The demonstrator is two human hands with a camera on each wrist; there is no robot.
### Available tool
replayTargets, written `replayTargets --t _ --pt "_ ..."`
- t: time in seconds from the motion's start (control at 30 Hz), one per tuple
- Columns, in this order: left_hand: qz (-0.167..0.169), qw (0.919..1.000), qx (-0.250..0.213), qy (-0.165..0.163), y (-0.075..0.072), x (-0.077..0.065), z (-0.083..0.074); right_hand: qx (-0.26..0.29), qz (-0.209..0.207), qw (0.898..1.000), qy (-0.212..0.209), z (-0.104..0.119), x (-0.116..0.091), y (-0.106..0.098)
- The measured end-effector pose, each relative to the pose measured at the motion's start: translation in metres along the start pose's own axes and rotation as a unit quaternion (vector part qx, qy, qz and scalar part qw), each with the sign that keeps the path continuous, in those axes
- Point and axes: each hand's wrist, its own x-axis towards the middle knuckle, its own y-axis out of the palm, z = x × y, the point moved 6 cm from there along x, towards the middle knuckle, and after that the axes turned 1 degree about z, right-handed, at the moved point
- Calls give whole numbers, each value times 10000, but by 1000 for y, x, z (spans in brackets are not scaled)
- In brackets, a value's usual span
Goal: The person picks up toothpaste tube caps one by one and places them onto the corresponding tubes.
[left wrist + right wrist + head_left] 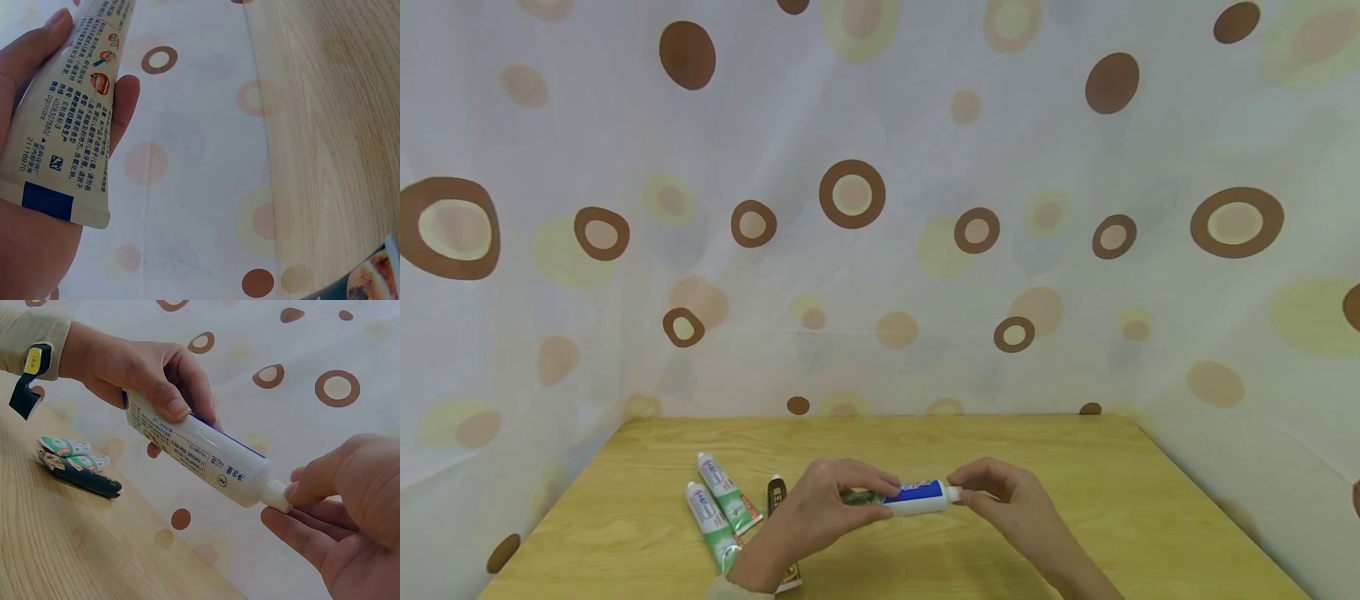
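A white and blue toothpaste tube is held level above the table, its white cap pointing right. My left hand grips the tube's body from the crimped-end side, thumb on one face and fingers on the other. The thumb and fingertips of my right hand pinch the cap. Printed text and a dark blue patch near the flat end show on the tube in the left wrist view.
Two green and white toothpaste tubes lie at the left of the wooden table. Beside them is a black toothpaste tube, partly behind my left hand in the head view. A spotted curtain hangs around the table's back and sides.
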Motion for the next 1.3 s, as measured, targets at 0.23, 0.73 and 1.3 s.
replayTargets --t 0.23,0.73,1.3 --pt "23 9999 -108 -119 0 0 -2 16 -46 9998 -187 3 -1 -1" --pt "35 9998 -173 -136 -2 0 -4 277 42 9996 55 3 0 -1" --pt "127 9994 -156 -283 3 0 1 147 185 9997 -97 2 -3 1"
